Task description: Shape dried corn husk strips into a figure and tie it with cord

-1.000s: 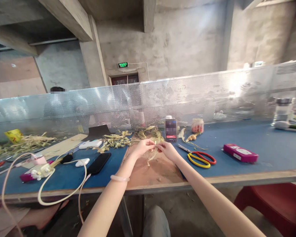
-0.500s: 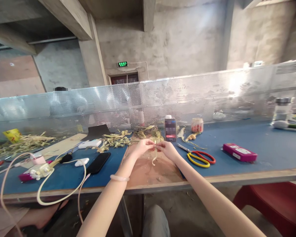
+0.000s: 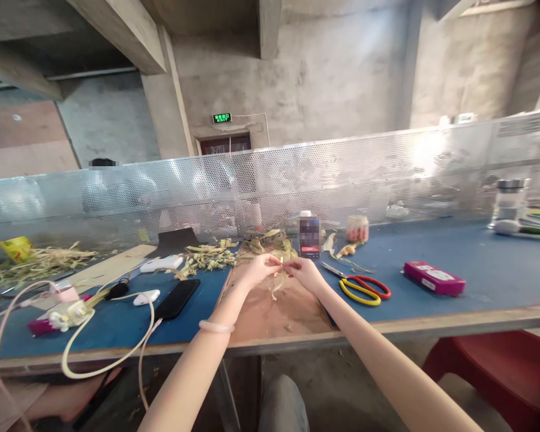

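Board (image 3: 270,324): reached the near edge of the tabletop (image 3: 490,258), under the work, presumably to protect the surface.
Black phone (image 3: 178,299): lay flat left of the board, cable end beside it.
Scissors (image 3: 344,276): lay right of the board, handles towards the near edge, an easy reach for me.
Left hand (image 3: 261,269): I had thumb and fingers pinched closed on the pale strip (image 3: 277,290).
Right hand (image 3: 303,273): pinched closed on the same strip, fingertips meeting the left's, likely for fine control.
Strip: hung below the fingertips, over the board; its held part was too small to read.
Dried husks (image 3: 270,242): heaped at the board's far end.
Upright phone (image 3: 309,234): stood towards the far edge, screen facing me, probably for viewing.
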Demonstrator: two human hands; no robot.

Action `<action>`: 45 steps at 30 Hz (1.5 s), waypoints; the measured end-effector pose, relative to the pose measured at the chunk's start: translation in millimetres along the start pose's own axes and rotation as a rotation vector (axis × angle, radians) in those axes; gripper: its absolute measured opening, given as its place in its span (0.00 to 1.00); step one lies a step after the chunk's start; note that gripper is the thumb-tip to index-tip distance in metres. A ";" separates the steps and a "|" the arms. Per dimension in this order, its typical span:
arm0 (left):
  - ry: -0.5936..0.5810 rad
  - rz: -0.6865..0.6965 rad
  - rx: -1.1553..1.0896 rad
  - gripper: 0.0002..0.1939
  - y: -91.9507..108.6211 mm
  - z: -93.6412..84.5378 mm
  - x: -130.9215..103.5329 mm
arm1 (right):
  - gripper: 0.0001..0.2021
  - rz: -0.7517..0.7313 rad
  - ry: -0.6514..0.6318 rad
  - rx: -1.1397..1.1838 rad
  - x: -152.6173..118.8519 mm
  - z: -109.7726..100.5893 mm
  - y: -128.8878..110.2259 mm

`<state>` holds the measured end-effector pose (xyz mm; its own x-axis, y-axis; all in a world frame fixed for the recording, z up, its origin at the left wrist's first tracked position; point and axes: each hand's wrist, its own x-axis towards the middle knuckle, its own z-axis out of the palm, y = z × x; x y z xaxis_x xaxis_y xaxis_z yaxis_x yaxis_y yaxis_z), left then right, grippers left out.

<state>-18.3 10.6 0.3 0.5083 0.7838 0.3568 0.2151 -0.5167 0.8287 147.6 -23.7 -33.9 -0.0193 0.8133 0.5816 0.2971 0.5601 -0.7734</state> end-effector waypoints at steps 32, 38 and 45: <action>-0.071 -0.089 -0.176 0.13 5.8 -0.3 -4.5 | 0.06 -0.140 0.092 -0.200 -5.0 1.4 -12.1; -0.032 -0.081 -0.177 0.12 6.0 -0.7 -3.7 | 0.10 -0.151 0.048 -0.233 -7.1 0.1 -14.7; -0.028 -0.127 -0.196 0.16 4.9 1.2 -2.5 | 0.07 -0.150 0.072 -0.265 -5.1 0.0 -13.8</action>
<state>-17.5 5.7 3.0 0.5112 0.8268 0.2348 0.1137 -0.3358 0.9350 143.6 -35.6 -26.2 -0.0170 0.7059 0.7081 0.5346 0.6049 -0.5902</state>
